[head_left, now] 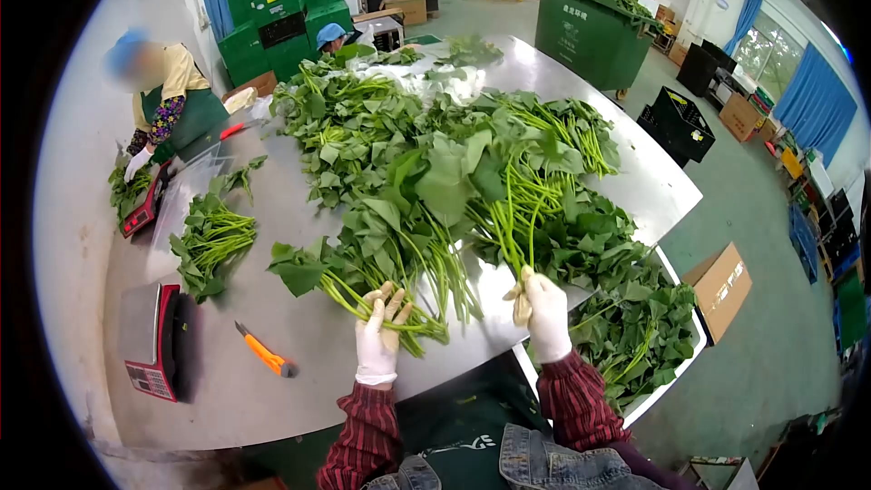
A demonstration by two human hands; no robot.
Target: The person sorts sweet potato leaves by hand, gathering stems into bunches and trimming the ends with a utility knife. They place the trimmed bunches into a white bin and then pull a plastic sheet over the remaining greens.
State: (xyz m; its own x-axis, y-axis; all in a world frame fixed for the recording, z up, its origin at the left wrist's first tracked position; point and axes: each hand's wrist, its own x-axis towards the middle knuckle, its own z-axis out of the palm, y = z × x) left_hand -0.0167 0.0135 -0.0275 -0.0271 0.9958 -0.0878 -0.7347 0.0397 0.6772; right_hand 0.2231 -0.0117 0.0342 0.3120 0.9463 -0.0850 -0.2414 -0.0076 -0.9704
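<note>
My left hand (377,338), in a white glove, has its fingers curled round the stem ends of some leafy greens (340,286) at the table's near side. Pinched in my right hand (544,313), also gloved, is a bunch of leafy greens (513,204); its stems point down toward me and its leaves spread away over the pile. Between and beyond both hands lies a big heap of the same greens (363,145). Below my right hand, a white bin (697,331) full of greens stands against the table.
On the metal table (299,417) lie an orange utility knife (263,351), a red scale (165,345) and a separate bundle of greens (213,240). A co-worker (177,91) handles greens at another scale (145,209). A green wheeled bin (585,36) and black crates (676,127) stand beyond.
</note>
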